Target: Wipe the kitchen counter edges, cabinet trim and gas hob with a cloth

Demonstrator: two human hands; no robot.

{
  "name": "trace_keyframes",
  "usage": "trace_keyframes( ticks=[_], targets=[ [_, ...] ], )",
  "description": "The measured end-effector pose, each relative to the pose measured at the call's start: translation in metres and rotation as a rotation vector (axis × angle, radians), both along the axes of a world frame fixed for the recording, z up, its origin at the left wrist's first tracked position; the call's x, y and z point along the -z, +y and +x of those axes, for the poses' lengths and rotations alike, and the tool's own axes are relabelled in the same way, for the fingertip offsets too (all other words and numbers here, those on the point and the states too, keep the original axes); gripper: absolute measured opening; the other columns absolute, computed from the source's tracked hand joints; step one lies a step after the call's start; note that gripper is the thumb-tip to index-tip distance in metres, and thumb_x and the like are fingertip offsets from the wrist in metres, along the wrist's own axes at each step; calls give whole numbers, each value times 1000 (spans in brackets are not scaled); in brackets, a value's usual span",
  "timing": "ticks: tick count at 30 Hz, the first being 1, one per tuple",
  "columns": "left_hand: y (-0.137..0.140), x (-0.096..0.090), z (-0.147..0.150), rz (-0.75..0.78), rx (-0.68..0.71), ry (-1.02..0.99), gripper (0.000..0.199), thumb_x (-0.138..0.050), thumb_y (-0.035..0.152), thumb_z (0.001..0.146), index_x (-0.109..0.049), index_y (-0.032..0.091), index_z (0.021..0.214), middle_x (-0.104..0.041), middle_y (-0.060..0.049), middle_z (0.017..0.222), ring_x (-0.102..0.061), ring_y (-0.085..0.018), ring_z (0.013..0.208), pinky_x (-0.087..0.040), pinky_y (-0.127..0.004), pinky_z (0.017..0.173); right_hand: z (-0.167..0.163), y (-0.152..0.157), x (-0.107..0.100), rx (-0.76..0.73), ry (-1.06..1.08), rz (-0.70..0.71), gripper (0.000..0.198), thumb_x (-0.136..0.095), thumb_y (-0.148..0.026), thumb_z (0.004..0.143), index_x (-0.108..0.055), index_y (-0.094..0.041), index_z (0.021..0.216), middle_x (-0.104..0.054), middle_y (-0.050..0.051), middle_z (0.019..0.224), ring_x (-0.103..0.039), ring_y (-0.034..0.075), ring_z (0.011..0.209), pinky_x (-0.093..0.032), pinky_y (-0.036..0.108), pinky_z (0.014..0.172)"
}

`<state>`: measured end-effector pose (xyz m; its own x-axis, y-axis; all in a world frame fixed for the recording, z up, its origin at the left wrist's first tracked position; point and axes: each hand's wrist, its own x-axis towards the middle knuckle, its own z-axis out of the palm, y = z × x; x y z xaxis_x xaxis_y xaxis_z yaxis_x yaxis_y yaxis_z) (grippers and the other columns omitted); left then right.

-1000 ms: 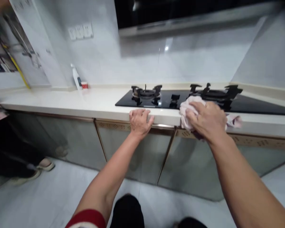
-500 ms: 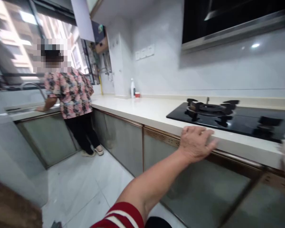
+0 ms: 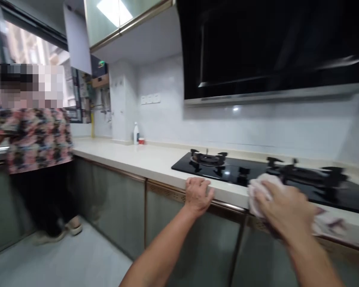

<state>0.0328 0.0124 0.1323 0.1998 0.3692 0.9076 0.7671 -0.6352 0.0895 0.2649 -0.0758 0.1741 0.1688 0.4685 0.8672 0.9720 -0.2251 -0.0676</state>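
My right hand [image 3: 290, 209] is closed around a white cloth [image 3: 261, 191] with dark patches, pressing it at the front edge of the pale countertop [image 3: 155, 167]. Part of the cloth trails out on the hand's far right side. To the left of it, my left hand [image 3: 199, 195] rests against the counter's front edge, fingers laid over the top and thumb apart, holding nothing. Just behind both hands lies a black glass gas stove [image 3: 230, 175]. Its left burner [image 3: 209, 158] and right burner [image 3: 305, 175] carry black pan supports.
At the left stands another person [image 3: 42, 139] in a floral shirt, facing the window side. A white spray bottle [image 3: 136, 133] and a small red-and-white tub [image 3: 141, 141] stand far back on the counter. A black range hood [image 3: 272, 48] hangs above the stove; cabinets [image 3: 116, 191] run below.
My view has swung right. My right hand with the cloth has come fully into sight from the right edge. My left hand stays at the counter edge.
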Motion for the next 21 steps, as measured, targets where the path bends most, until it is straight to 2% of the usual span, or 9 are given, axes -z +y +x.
trace_keyframes(
  ticks=[3, 5, 8, 11, 15, 18, 21],
  targets=[
    [8, 1, 4, 54, 2, -66, 21, -63, 33, 92, -70, 23, 109, -73, -7, 111, -62, -22, 110, -37, -44, 105, -33, 2, -5, -3, 17, -71, 43, -43, -48, 100, -74, -28, 122, -63, 18, 116, -56, 29, 92, -37, 41, 75],
    [12, 0, 3, 65, -13, -74, 20, -60, 32, 92, -71, 22, 107, -72, -7, 110, -61, -24, 110, -37, -45, 105, -64, 9, -7, -73, 38, -91, 42, -41, -46, 102, -70, -32, 128, -59, 15, 131, -53, 29, 105, -37, 43, 85],
    [18, -1, -4, 26, -29, -11, 23, -51, 27, 93, -70, 20, 104, -72, -10, 111, -61, -27, 109, -38, -45, 102, -111, 28, -8, -205, 46, -129, 39, -46, -45, 101, -66, -35, 133, -53, 13, 141, -48, 30, 115, -34, 46, 95],
    [27, -4, -14, 15, -8, 53, 30, -42, 24, 94, -69, 18, 103, -72, -14, 108, -60, -29, 106, -39, -44, 100, -134, 47, -9, -306, 37, -82, 40, -45, -46, 101, -61, -35, 136, -50, 11, 144, -46, 29, 118, -33, 47, 99],
    [35, -10, -19, 97, 12, 90, 33, -37, 25, 94, -68, 17, 102, -70, -15, 112, -58, -32, 107, -36, -48, 102, -123, 51, -9, -322, -15, -41, 46, -41, -50, 101, -52, -35, 143, -48, 11, 144, -47, 28, 115, -36, 44, 97],
    [34, -13, -19, 158, 31, 105, 33, -38, 28, 96, -69, 18, 104, -72, -14, 110, -59, -31, 105, -37, -47, 100, -99, 42, -7, -315, -64, -48, 56, -41, -59, 99, -47, -34, 149, -50, 14, 141, -49, 29, 114, -37, 42, 93],
    [33, -15, -17, 205, 35, 94, 34, -41, 30, 98, -69, 20, 112, -74, -12, 108, -61, -30, 102, -38, -45, 98, -63, 30, -6, -260, -46, -64, 59, -42, -65, 96, -50, -35, 147, -57, 13, 128, -51, 27, 105, -37, 39, 88]
  ],
)
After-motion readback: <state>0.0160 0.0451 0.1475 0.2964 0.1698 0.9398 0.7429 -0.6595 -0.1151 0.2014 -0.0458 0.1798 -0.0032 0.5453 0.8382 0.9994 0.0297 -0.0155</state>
